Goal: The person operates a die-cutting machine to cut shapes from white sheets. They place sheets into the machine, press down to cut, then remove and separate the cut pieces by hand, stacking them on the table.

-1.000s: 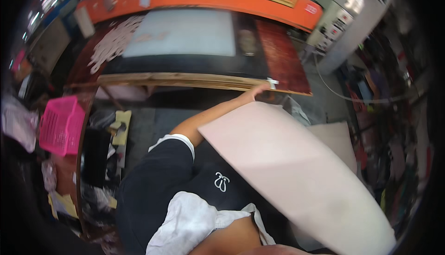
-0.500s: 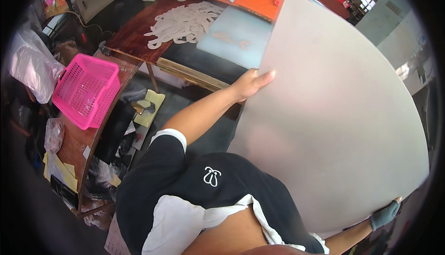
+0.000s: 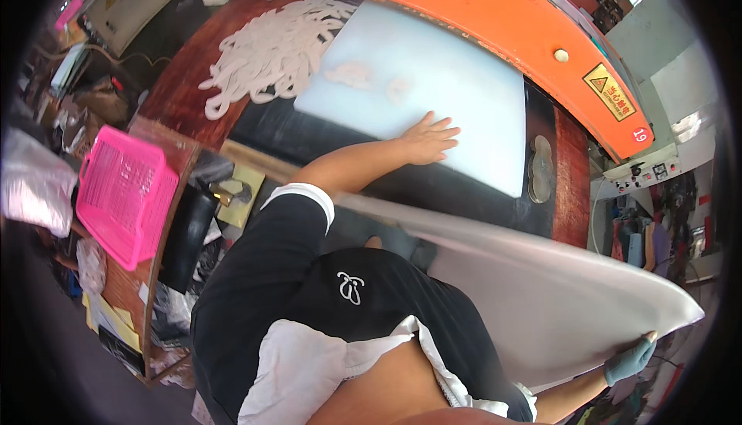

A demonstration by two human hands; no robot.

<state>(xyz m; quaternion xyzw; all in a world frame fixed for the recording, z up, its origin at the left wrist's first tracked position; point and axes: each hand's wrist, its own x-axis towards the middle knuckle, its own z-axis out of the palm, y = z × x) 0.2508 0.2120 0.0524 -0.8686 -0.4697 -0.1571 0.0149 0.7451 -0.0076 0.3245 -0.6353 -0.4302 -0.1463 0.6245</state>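
My left hand (image 3: 429, 141), bare and with fingers spread, is over the near part of a translucent whitish board (image 3: 479, 116); whether it presses on the board I cannot tell. A grey-blue glove covers my right hand (image 3: 631, 359), which grips the edge of a large pale grey sheet (image 3: 525, 294) at the lower right. That sheet hangs tilted in front of my body, its upper edge below the bench. Beside the board, to the left, lies a heap of pale curved cut-out pieces (image 3: 263, 54). A rounded, lobed metal piece (image 3: 540, 168) lies right of the board.
An orange machine beam (image 3: 495, 23) with buttons spans the back of the dark red bench (image 3: 185, 77). A control panel (image 3: 649, 174) is at the far right. To the left, a pink plastic basket (image 3: 127, 193) stands on a side table (image 3: 127, 290) with bags and papers.
My left hand has let go of the sheet and now is over the board. The sheet has come down and tilted, uncovering the board and the orange beam. My right hand still holds its edge.
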